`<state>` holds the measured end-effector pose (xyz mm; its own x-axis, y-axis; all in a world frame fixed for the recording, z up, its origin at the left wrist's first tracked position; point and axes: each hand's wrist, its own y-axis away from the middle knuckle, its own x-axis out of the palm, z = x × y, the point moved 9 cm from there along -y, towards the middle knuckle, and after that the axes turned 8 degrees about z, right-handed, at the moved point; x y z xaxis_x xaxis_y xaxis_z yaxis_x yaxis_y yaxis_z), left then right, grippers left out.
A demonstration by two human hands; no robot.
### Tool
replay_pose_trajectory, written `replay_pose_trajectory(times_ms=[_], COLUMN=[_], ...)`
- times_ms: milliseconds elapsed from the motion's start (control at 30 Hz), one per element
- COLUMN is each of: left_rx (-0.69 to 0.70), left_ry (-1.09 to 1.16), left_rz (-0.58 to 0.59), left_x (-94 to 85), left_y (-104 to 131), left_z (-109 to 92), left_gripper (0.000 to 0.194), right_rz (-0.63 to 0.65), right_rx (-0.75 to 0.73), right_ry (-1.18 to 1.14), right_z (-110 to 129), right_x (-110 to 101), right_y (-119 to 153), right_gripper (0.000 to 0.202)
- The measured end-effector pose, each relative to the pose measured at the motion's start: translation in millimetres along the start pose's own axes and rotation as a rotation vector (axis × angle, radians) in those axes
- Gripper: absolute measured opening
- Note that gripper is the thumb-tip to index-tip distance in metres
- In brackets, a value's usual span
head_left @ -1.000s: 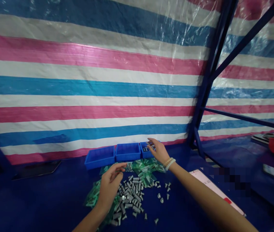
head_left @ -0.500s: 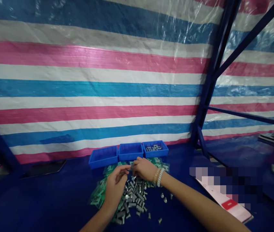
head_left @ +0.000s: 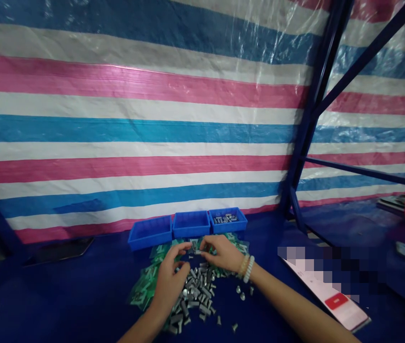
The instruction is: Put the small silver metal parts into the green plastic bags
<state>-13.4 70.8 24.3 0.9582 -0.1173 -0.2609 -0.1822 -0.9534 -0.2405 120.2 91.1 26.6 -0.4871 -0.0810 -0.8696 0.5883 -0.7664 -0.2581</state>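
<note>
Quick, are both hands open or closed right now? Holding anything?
Left hand: open, loosely curved beside the metal pieces, nothing visible in it.
Right hand: curled; too blurry to tell whether it holds a piece.

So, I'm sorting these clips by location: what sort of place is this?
Probably a makeshift workshop bench, though the pictures show only a corner: a heap of small metal parts, a row of blue trays, and striped plastic sheeting hanging behind.

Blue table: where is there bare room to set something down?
Bare: left of the green packets, nearer than the dark flat object; between the rightmost tray and pink flat object. Crowded: the middle, with metal parts, packets, left hand and right hand.
</note>
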Motion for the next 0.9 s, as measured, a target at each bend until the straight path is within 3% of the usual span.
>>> replay_pose_trajectory(times_ms=[133,233,333,467,567,633,733,900], left_rx=[-0.040,-0.085,-0.116,-0.209,-0.294,-0.265,-0.136,0.078], left_ry=[-0.007,0.060,0.145,0.298,0.419,0.440,0.331,0.157], left_rz=[0.126,0.229,0.325,0.390,0.312,0.236,0.139,0.216], left_x=[19.5,35.4,48.9,60.1,56.1,47.2,30.3,27.6], left_y=[6,13,17,21,22,20,17,14], left_z=[-1,0,3,18,32,31,14,-19], left_gripper=[0.047,0.052,0.052,0.044,0.045,0.046,0.044,0.042], right_rz=[-0.246,-0.373,-0.411,-0.340,-0.344,-0.382,-0.427,-0.364], right_rx=[0.055,0.029,-0.015,-0.065,-0.049,-0.027,0.039,0.072], right_ry=[-0.227,-0.223,-0.207,-0.226,-0.249,-0.290,-0.410,-0.882], right_z=[6,18,29,40,39,34,20,-2], right_x=[-31,-43,-41,-28,-28,-31,-30,3], right_y=[28,40,44,41,42,43,43,35], right_gripper=[0.013,0.015,0.015,0.010,0.009,0.008,0.011,0.020])
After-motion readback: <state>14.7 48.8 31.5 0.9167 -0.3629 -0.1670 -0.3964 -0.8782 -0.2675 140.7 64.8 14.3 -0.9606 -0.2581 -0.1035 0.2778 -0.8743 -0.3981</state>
